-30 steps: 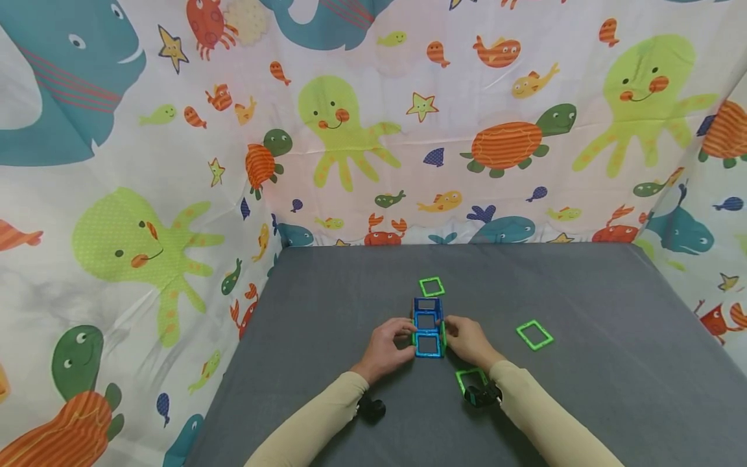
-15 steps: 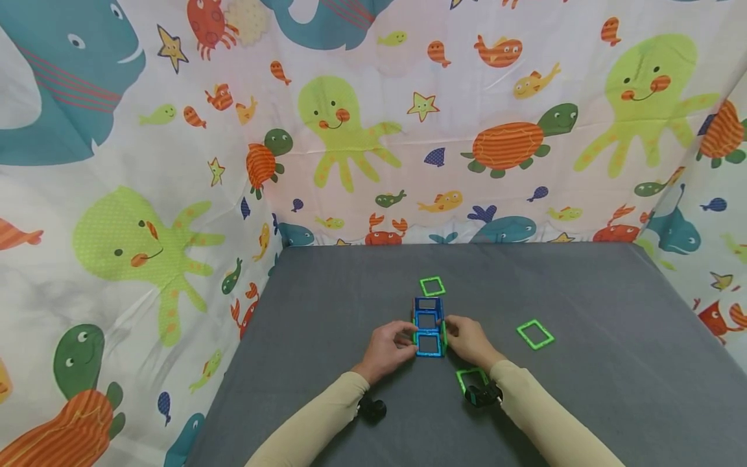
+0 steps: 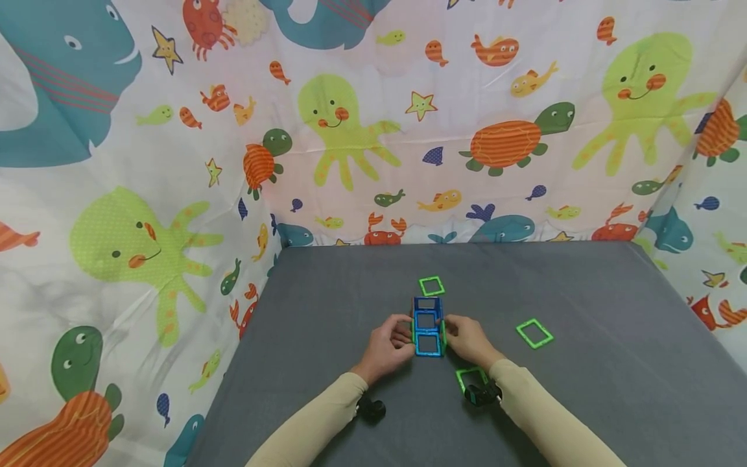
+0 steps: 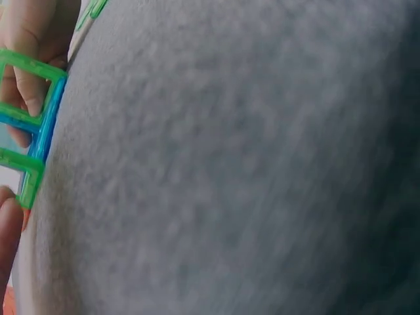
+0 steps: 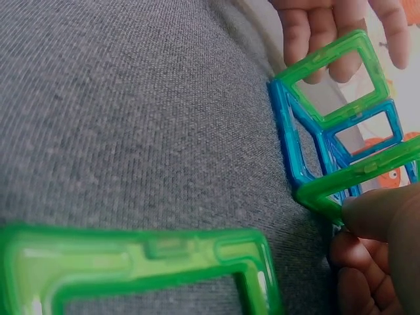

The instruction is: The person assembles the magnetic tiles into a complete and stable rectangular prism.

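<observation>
Between the two hands stands a small structure of hollow square magnetic tiles on the grey cloth. Two blue tiles (image 3: pixel 428 333) lie in a row, another stands up at the far end, and green tiles rise along the sides. My right hand (image 3: pixel 469 340) pinches the right green tile (image 5: pixel 367 168), its thumb over the near corner. On the other side is my left hand (image 3: pixel 384 344), its fingers loosely bent beside the left green tile (image 5: pixel 318 56). In the left wrist view a fingertip (image 4: pixel 9 223) meets the corner of a green tile (image 4: pixel 29 190).
Loose green tiles lie around: one (image 3: pixel 430 279) beyond the structure, one (image 3: pixel 544 343) to the right, one (image 3: pixel 469 371) partly under the right wrist camera (image 3: pixel 483 394). Printed curtains (image 3: pixel 373 207) border the grey table surface (image 3: pixel 338 285) at the back and sides.
The left fingers have drawn slightly back from the top of the left green tile, the index finger now higher. The right hand and the structure hold nearly the same place.
</observation>
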The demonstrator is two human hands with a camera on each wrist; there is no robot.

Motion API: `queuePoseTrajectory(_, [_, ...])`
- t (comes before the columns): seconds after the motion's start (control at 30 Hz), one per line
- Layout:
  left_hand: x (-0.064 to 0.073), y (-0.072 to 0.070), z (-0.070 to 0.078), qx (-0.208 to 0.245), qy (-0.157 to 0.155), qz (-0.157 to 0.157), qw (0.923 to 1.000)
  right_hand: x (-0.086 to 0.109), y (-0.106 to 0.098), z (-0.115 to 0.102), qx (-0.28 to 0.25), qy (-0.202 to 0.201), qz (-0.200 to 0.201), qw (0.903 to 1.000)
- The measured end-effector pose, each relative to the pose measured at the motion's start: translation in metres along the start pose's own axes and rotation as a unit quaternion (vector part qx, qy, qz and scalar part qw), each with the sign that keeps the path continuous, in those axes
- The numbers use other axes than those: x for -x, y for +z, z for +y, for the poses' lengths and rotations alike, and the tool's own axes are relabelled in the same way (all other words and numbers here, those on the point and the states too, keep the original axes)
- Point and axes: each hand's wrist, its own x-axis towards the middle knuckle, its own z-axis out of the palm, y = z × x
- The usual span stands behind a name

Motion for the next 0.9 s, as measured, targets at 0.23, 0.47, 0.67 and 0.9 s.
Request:
queuePoseTrajectory(0.23, [-0.002, -0.008, -0.003, -0.091, -0.029, 0.05, 0.9942, 0.0, 0.0, -0.001, -0.007, 0.003, -0.007, 1.0])
queuePoseTrajectory(0.47, [-0.013, -0.009, 0.0, -0.089, -0.088, 0.02, 0.992, 0.002, 0.001, -0.002, 0.002, -0.005, -0.002, 1.0])
queuePoseTrajectory(0.67, [-0.022, -0.003, -0.002, -0.111, -0.104, -0.015, 0.9882, 0.002, 0.003, -0.002, 0.002, 0.005, -0.008, 1.0])
queuePoseTrajectory(0.9, [-0.029, 0.002, -0.004, -0.128, -0.097, -0.005, 0.9871, 0.0, 0.0, 0.001, 0.003, 0.003, -0.008, 1.0])
